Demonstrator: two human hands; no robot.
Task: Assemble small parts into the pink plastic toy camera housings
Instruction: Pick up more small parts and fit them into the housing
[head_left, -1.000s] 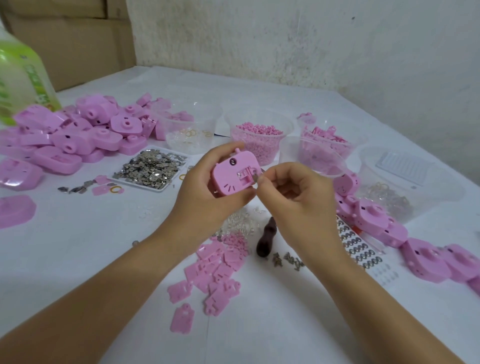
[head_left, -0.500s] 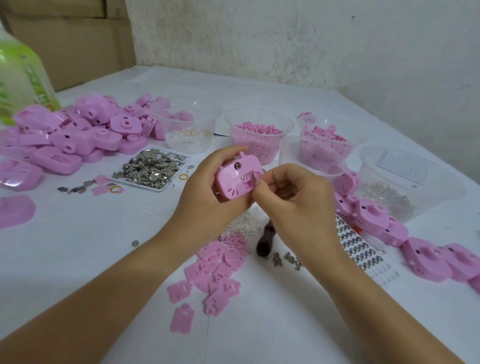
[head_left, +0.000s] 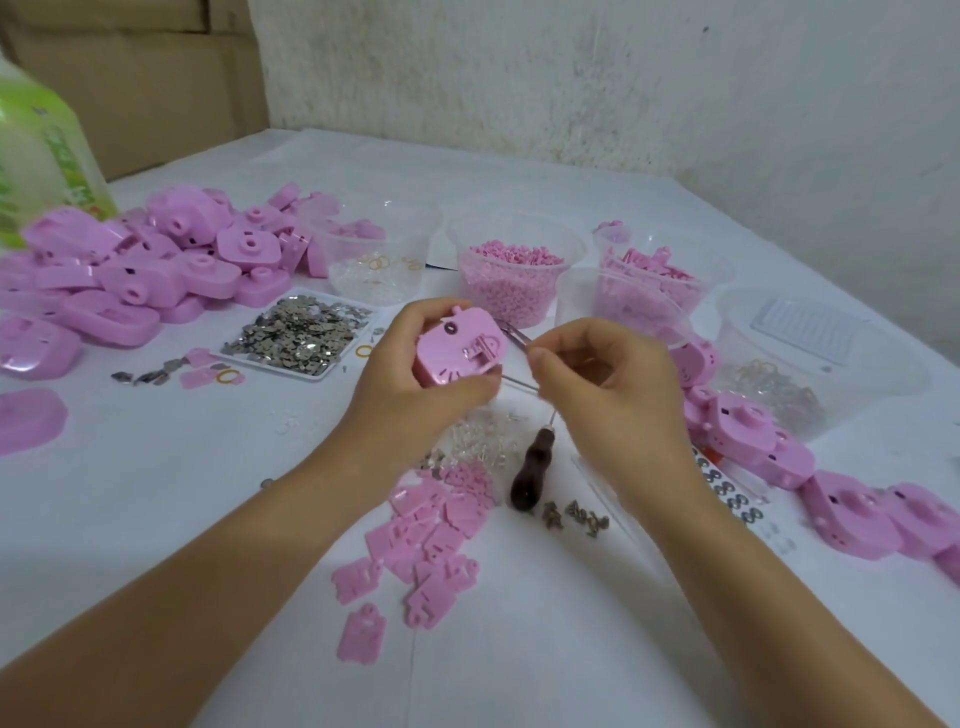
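Pink housing (head_left: 460, 349) in left hand (head_left: 402, 397); right hand (head_left: 613, 395) round half-hidden thin metal tool (head_left: 515, 333)

a pink toy camera housing (head_left: 457, 348) is held tilted mid-frame, slotted face up. more housings (head_left: 145, 270) lie heaped at upper left.

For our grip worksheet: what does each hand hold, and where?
The left hand grips a pink housing by its left side and lower edge; the right hand pinches a thin metal tool at its back end.
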